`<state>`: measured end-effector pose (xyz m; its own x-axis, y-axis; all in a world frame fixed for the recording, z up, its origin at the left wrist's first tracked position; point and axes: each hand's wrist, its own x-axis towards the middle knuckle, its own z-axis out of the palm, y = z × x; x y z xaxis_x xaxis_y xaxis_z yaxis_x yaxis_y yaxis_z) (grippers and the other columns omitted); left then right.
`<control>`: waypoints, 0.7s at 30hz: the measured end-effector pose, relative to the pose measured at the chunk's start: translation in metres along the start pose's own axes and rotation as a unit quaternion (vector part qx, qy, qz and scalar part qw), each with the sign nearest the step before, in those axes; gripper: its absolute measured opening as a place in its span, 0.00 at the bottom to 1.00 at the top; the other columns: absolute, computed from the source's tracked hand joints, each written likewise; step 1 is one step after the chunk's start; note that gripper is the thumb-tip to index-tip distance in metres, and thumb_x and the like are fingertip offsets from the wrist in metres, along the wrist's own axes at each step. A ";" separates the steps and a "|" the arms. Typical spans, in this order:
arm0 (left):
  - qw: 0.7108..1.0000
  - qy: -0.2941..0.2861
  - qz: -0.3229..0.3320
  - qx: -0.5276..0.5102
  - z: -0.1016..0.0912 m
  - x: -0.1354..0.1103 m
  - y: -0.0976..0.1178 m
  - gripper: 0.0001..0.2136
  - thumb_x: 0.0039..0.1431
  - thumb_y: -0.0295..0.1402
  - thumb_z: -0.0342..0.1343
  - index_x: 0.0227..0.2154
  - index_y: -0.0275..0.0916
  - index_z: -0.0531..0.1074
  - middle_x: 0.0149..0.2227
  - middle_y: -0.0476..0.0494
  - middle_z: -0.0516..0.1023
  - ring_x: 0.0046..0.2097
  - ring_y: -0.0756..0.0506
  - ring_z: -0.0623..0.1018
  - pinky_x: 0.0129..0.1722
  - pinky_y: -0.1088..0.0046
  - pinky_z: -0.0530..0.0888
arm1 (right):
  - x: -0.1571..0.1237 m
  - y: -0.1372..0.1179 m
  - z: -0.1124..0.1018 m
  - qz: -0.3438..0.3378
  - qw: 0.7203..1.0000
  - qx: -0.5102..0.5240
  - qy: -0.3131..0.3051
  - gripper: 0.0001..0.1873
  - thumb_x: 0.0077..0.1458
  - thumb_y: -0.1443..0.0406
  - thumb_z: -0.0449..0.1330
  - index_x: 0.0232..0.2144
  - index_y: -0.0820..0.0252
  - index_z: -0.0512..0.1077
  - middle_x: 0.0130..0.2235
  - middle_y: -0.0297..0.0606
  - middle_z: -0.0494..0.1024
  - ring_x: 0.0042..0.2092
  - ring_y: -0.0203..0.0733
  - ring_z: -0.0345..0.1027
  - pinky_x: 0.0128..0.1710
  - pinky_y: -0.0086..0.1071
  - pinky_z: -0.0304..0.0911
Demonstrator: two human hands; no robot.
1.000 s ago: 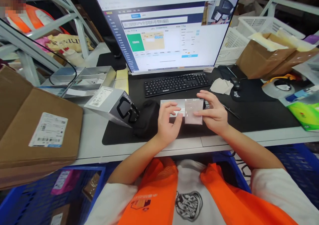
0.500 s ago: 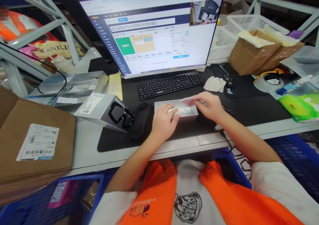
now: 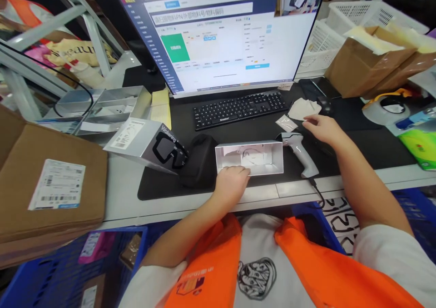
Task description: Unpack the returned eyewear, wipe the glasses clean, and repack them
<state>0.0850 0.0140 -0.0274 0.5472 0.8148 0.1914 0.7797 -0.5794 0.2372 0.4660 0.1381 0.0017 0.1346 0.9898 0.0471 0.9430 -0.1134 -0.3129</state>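
Observation:
An open silver-grey box (image 3: 277,159) lies on the black desk mat, with papers or leaflets inside. My left hand (image 3: 233,186) is closed over its near wall, fingers hooked over the rim. To the right, my right hand (image 3: 323,128) hovers by the edge of a pale cloth (image 3: 304,109), thumb and fingers slightly apart; whether it touches the cloth is unclear. A small clear packet (image 3: 286,123) lies left of that hand. Below it rests a grey barcode scanner (image 3: 301,156). Left of the box sit a black case (image 3: 199,162) and a tilted "Wakening" goggle box (image 3: 150,146).
A monitor (image 3: 218,35) and black keyboard (image 3: 240,110) stand behind. At left is a large labelled carton (image 3: 91,185); at right, a tape roll (image 3: 384,110), a green pack (image 3: 420,148) and brown cartons (image 3: 368,67). Blue crates (image 3: 145,240) sit below the desk edge.
My right hand has moved right, away from the box. The packet now shows on the mat, and the scanner is uncovered. My left hand has shifted to the box's near wall.

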 end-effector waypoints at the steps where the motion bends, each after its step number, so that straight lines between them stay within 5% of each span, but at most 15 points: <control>1: 1.000 0.001 0.001 0.004 0.000 0.000 -0.001 0.07 0.66 0.30 0.58 0.41 0.40 0.81 0.41 0.41 0.85 0.42 0.41 0.82 0.39 0.64 0.71 | -0.007 0.008 0.001 0.007 1.000 -0.019 -0.008 0.26 0.61 0.54 0.57 0.56 0.62 0.77 0.50 0.48 0.82 0.51 0.53 0.76 0.53 0.41 0.68; 7: 1.000 0.018 0.004 0.008 -0.013 0.016 -0.006 0.09 0.68 0.29 0.53 0.38 0.40 0.80 0.36 0.41 0.84 0.39 0.41 0.81 0.38 0.63 0.68 | -0.036 0.043 0.014 0.009 0.994 -0.104 -0.040 0.27 0.60 0.50 0.58 0.50 0.65 0.77 0.51 0.57 0.79 0.51 0.58 0.73 0.50 0.44 0.66; 12: 0.999 0.025 -0.033 0.020 -0.022 0.065 -0.008 0.09 0.68 0.30 0.54 0.36 0.38 0.80 0.37 0.39 0.83 0.42 0.38 0.79 0.42 0.60 0.68 | -0.045 0.040 0.018 -0.002 0.994 -0.110 -0.012 0.20 0.60 0.51 0.57 0.36 0.62 0.78 0.47 0.58 0.78 0.50 0.58 0.71 0.50 0.45 0.62; 15: 0.997 0.042 -0.055 0.035 -0.020 0.087 -0.013 0.08 0.66 0.29 0.55 0.40 0.38 0.80 0.39 0.38 0.83 0.46 0.37 0.78 0.45 0.59 0.69 | -0.045 0.047 0.014 0.037 0.992 -0.120 0.006 0.21 0.58 0.51 0.57 0.35 0.62 0.78 0.48 0.60 0.78 0.49 0.60 0.71 0.45 0.46 0.62; 18: 0.989 0.114 -0.088 0.039 -0.027 0.079 -0.022 0.15 0.64 0.32 0.59 0.52 0.38 0.77 0.49 0.34 0.80 0.53 0.34 0.76 0.49 0.57 0.71 | -0.044 0.067 0.010 0.128 0.982 -0.139 0.025 0.24 0.58 0.49 0.56 0.38 0.61 0.80 0.49 0.61 0.78 0.49 0.62 0.73 0.43 0.48 0.64; 21: 0.971 0.189 -0.140 0.035 -0.047 0.039 -0.035 0.22 0.62 0.38 0.62 0.58 0.39 0.73 0.57 0.32 0.76 0.61 0.31 0.71 0.56 0.52 0.71 | -0.042 0.086 0.011 0.196 0.972 -0.114 0.055 0.27 0.59 0.47 0.53 0.42 0.60 0.81 0.48 0.63 0.79 0.50 0.65 0.73 0.43 0.51 0.65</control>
<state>0.0647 0.0652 0.0161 0.1712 0.8673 0.4674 0.9076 -0.3234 0.2676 0.5382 0.0873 -0.0375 0.5168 0.8530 0.0729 0.8543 -0.5082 -0.1089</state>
